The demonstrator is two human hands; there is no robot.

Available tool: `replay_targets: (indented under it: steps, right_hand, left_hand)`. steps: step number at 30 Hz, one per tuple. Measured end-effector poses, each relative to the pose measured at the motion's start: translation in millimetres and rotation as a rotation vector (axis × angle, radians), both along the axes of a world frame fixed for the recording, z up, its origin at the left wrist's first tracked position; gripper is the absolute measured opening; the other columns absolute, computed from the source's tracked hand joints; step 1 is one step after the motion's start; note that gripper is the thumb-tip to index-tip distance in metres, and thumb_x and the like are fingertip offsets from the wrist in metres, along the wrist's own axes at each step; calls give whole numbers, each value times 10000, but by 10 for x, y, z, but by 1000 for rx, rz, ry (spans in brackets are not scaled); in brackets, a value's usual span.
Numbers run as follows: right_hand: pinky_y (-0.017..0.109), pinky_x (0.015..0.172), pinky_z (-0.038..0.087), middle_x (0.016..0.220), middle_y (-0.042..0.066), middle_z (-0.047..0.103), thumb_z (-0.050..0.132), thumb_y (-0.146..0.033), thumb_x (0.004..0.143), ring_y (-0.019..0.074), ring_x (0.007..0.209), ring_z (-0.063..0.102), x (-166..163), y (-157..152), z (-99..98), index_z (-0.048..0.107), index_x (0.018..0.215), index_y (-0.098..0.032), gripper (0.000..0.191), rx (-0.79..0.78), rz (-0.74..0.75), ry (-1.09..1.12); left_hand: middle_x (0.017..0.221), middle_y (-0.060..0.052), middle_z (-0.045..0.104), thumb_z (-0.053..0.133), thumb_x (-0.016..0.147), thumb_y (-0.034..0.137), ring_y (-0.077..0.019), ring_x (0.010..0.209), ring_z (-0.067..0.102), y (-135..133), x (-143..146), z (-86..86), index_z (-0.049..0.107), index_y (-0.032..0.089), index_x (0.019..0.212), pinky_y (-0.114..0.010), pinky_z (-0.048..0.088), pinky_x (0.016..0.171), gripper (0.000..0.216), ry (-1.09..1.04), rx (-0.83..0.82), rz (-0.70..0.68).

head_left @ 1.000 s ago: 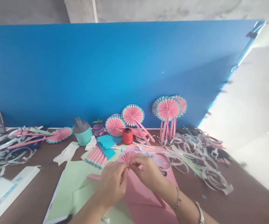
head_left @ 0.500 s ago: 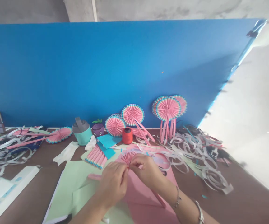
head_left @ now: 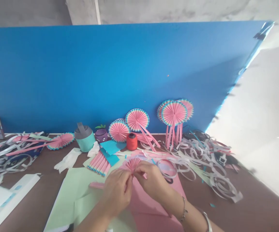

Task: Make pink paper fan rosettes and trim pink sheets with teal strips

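My left hand (head_left: 117, 190) and my right hand (head_left: 151, 180) meet over a pink paper sheet (head_left: 149, 206), both pinching the base of a small pleated pink paper fan (head_left: 132, 163) that spreads upward from my fingertips. Both hands are closed on it. Pale green paper sheets (head_left: 74, 193) lie under and left of my left forearm. A folded pink pleated strip with blue edge (head_left: 100, 163) lies just beyond my left hand.
Finished pink round fans (head_left: 137, 119) and more fans on sticks (head_left: 174, 113) lean on the blue board (head_left: 105, 71). A red thread spool (head_left: 132, 141), teal cup (head_left: 84, 138), purple toy (head_left: 101, 134), white glove (head_left: 68, 159) and curled white paper strips (head_left: 202, 158) crowd the brown table (head_left: 250, 212).
My hands stay joined on the small fan, shifting slightly; the view has dipped a little. Nothing else moved.
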State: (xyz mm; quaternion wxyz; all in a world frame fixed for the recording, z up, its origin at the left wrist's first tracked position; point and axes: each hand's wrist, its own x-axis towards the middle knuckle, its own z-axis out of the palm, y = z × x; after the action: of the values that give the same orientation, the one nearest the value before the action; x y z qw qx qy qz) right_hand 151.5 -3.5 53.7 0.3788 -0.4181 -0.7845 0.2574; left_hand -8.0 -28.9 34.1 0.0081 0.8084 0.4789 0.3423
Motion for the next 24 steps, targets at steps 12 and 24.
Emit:
replay_targets:
  steps: [12,24]
  right_hand:
    - [216,529,326,618,-16,551,499,-38,645,117,581,474,-60,-64,3,503,581,-182,157,36,-139,-59]
    - [233,559,330,622,5,602,522,-82,647,133,589,511,277,162,196,563,586,-186,127,89,-337,-260]
  left_hand:
    - [677,-27,613,386,882,124,-194,656,587,-25,44,-20,553,207,750,-318,402,617,228,49,-35,41]
    - [674,-15,648,397,896,174,-177,646,608,52,-94,59,575,213,749,-282,392,591,235,29,-53,93]
